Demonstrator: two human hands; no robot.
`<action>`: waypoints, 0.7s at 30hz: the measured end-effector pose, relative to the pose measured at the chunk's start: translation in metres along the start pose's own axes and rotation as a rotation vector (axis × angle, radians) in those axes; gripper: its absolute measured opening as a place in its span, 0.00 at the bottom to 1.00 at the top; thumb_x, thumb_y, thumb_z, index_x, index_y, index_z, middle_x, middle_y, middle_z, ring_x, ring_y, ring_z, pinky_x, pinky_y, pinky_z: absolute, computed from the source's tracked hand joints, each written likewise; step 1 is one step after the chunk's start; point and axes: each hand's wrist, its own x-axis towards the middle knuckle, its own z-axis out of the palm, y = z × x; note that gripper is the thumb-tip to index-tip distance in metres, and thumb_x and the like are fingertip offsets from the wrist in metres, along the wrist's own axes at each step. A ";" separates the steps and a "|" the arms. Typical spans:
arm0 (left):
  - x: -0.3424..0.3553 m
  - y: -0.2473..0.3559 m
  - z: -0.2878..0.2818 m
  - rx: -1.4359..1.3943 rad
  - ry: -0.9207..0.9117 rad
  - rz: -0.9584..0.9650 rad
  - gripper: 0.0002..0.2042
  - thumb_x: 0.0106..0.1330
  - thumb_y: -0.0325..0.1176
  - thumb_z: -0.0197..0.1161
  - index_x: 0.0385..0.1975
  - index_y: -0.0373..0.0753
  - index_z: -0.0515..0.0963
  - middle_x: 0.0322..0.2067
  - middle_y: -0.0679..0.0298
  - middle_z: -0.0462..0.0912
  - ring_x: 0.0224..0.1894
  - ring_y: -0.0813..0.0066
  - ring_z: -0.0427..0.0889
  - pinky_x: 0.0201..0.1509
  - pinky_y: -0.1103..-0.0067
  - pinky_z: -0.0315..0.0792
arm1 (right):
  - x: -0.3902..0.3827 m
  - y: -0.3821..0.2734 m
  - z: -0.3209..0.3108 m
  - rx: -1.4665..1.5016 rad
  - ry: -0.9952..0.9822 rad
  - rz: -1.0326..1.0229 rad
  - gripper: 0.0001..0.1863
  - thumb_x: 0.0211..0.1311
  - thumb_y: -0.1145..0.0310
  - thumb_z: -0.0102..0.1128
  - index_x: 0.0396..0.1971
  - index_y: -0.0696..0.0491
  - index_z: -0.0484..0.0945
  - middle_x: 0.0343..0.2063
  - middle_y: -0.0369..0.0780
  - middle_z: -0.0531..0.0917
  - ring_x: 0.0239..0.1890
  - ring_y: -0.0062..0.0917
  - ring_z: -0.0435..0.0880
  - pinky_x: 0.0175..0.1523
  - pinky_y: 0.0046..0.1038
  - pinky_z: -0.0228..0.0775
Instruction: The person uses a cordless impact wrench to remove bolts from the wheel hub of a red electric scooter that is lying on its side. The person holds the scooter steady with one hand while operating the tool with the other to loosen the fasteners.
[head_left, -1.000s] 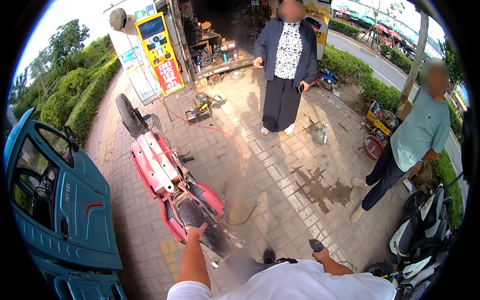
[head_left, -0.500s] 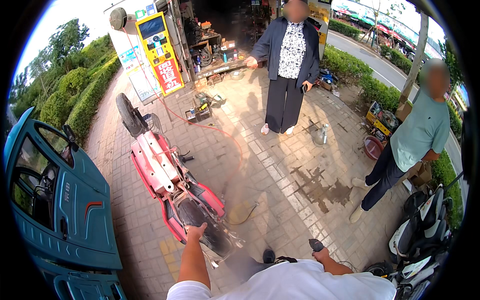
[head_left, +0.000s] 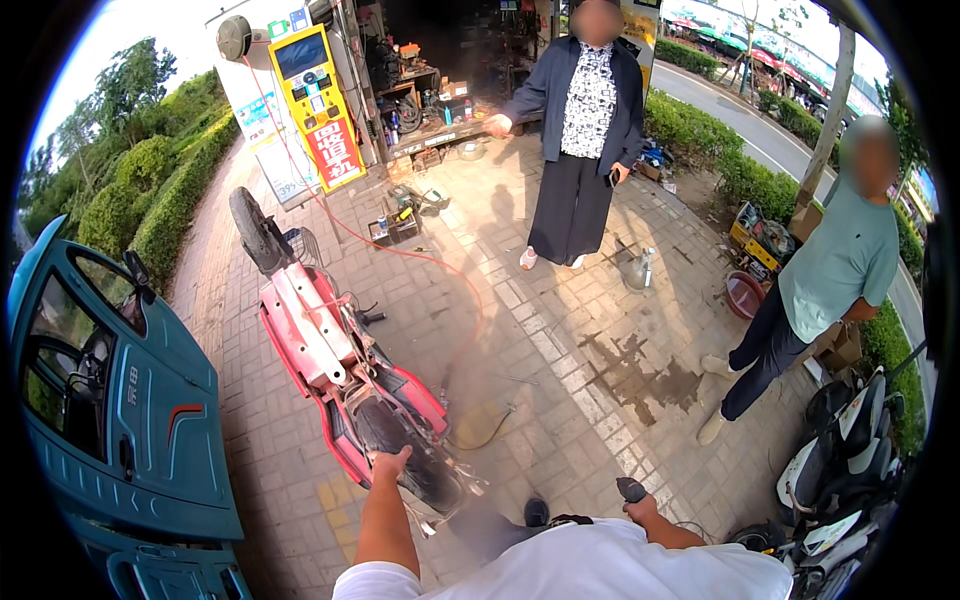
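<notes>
Red scooter with pale pink plastic underside panels [head_left: 322, 345] lies overturned on grey paving bricks [head_left: 545, 440], in front of the person. The bare left hand [head_left: 391, 462] touches the black rubber tyre [head_left: 425, 474] of its nearer wheel; how firmly it grips, I cannot tell. The right hand [head_left: 641, 508] is closed around a dark handheld tool [head_left: 630, 489]. Probably the scooter is heavy, its panels brittle; the grippy tyre seems the safer hold.

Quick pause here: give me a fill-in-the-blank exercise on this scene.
The left grip touches the pink scooter's nearer wheel, while the ____ grip holds a dark tool.
The teal vehicle stands to the ____ of the scooter.
The camera wearer's shirt is ____.
Missing words: right; left; white.
</notes>
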 end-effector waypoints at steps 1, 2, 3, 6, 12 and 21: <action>0.001 0.000 0.001 0.002 0.004 0.004 0.67 0.48 0.67 0.70 0.72 0.23 0.35 0.67 0.41 0.66 0.69 0.52 0.68 0.71 0.66 0.62 | 0.001 0.002 0.000 0.000 0.002 0.004 0.27 0.36 0.67 0.73 0.43 0.60 0.83 0.39 0.49 0.87 0.42 0.36 0.87 0.47 0.33 0.79; 0.004 -0.002 0.002 0.001 0.011 0.005 0.67 0.48 0.67 0.70 0.72 0.23 0.35 0.67 0.41 0.66 0.69 0.52 0.68 0.71 0.66 0.62 | 0.002 0.002 0.001 0.004 0.001 0.003 0.27 0.36 0.67 0.73 0.42 0.60 0.83 0.38 0.49 0.87 0.42 0.36 0.87 0.46 0.33 0.79; 0.005 -0.004 0.002 0.001 0.018 0.006 0.67 0.49 0.67 0.70 0.72 0.23 0.35 0.67 0.41 0.66 0.69 0.52 0.69 0.71 0.66 0.62 | 0.003 0.002 0.003 0.008 0.000 0.002 0.27 0.35 0.68 0.73 0.42 0.60 0.83 0.38 0.49 0.87 0.41 0.36 0.88 0.46 0.33 0.79; 0.007 -0.005 0.001 0.014 0.008 0.013 0.68 0.49 0.68 0.69 0.72 0.22 0.34 0.67 0.41 0.66 0.69 0.53 0.68 0.71 0.67 0.62 | 0.006 0.003 0.005 0.009 -0.011 0.008 0.27 0.35 0.68 0.73 0.42 0.60 0.83 0.38 0.48 0.87 0.41 0.36 0.88 0.46 0.34 0.79; 0.002 -0.002 0.002 0.008 0.007 0.032 0.68 0.49 0.68 0.68 0.72 0.21 0.34 0.68 0.41 0.65 0.70 0.54 0.68 0.71 0.67 0.62 | 0.013 0.014 0.009 -0.018 0.092 -0.117 0.15 0.38 0.69 0.73 0.29 0.58 0.83 0.21 0.41 0.85 0.21 0.26 0.85 0.29 0.30 0.78; 0.005 -0.004 0.002 0.017 0.009 0.034 0.68 0.49 0.69 0.68 0.72 0.22 0.34 0.67 0.42 0.65 0.70 0.54 0.68 0.71 0.67 0.62 | 0.008 0.005 0.003 0.012 -0.001 -0.008 0.28 0.35 0.68 0.73 0.43 0.59 0.83 0.38 0.47 0.87 0.41 0.35 0.88 0.46 0.33 0.79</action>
